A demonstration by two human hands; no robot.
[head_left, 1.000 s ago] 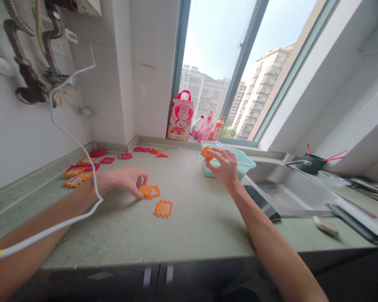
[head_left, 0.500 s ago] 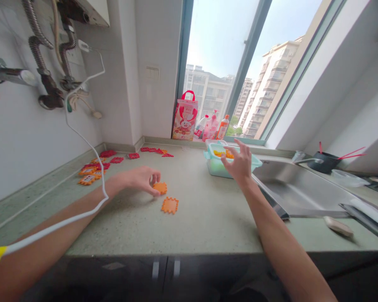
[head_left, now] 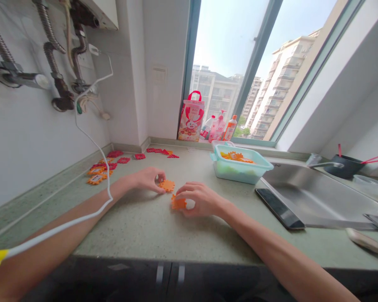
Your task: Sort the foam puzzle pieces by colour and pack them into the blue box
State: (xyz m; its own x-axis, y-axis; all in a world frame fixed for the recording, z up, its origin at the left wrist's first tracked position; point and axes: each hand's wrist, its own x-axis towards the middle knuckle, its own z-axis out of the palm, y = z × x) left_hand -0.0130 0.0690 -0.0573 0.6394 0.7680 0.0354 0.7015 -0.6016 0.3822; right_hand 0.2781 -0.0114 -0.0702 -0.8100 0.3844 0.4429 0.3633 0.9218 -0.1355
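Observation:
On the countertop, my left hand [head_left: 150, 180] has its thumb and fingers closed on the edge of an orange square puzzle tile [head_left: 167, 186] with notched sides. My right hand [head_left: 199, 199] grips a second orange notched tile [head_left: 178, 202] between thumb and fingers, just in front and to the right of the first. The two tiles lie close together but look apart. Orange tiles [head_left: 234, 156] are heaped in a light turquoise plastic tub [head_left: 239, 172] behind my right hand.
Orange tiles [head_left: 96, 179] and red tiles [head_left: 123, 160] lie at the back left. A white cable [head_left: 105, 204] crosses over my left forearm. A phone [head_left: 279, 208] rests beside the steel sink [head_left: 302, 188]. Bottles [head_left: 218, 129] and a pink bag [head_left: 191, 119] stand by the window.
My right hand has come down from above the tub, moving left, and taken hold of the nearer orange tile. My left hand stays on its tile. The view has shifted slightly.

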